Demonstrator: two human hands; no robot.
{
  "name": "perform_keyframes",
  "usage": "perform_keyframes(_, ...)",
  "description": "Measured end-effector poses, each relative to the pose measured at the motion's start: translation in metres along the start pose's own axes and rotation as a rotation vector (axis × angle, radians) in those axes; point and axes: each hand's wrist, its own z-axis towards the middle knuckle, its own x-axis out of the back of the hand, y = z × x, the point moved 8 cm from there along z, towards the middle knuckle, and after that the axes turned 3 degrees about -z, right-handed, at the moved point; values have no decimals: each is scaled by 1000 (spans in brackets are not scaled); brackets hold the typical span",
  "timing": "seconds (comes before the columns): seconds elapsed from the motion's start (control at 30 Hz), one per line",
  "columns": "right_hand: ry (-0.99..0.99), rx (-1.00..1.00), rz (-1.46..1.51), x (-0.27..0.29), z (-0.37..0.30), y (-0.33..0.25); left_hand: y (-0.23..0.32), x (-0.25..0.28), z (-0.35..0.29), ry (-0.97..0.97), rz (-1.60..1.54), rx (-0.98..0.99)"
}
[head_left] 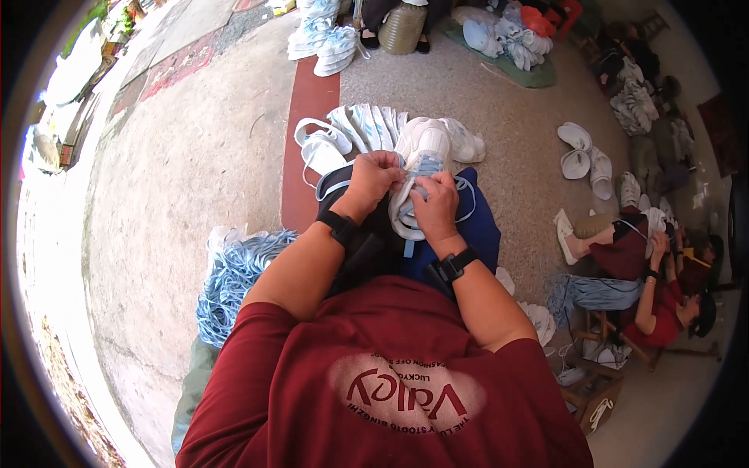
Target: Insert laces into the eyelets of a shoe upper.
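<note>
A white sneaker lies on my lap with its toe pointing away from me. Light-blue shoelace crosses its front, and a loose loop hangs at the right. At the shoe's left edge my left hand is closed, thumb and forefinger pinching the lace. My right hand is closed over the shoe's opening, its bent fingers at the lower lacing; what exactly they grip is partly hidden. Just beyond my hands stands a row of white shoe pieces, with another white shoe to the right.
A heap of light-blue laces lies by my left side. White shoes rest on the floor at right, near a seated co-worker handling shoes. Stacked white shoe pieces and a green sheet with a pile are farther off.
</note>
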Motion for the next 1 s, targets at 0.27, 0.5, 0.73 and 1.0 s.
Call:
perform_keyframes(0.27, 12, -31, 76, -2, -2, 3, 4, 3, 12, 64, 538, -238)
perform_keyframes(0.5, 7, -35, 54, -4, 0, 6, 32, -29, -19, 12, 1034, -528)
perform_keyframes(0.73, 5, 5, -134, -3, 11, -5, 40, -44, -35, -51, 1112, -593)
perform_keyframes(1.0, -483, -336, 1423, 87, -49, -15, 46, -37, -41, 75, 956, -521)
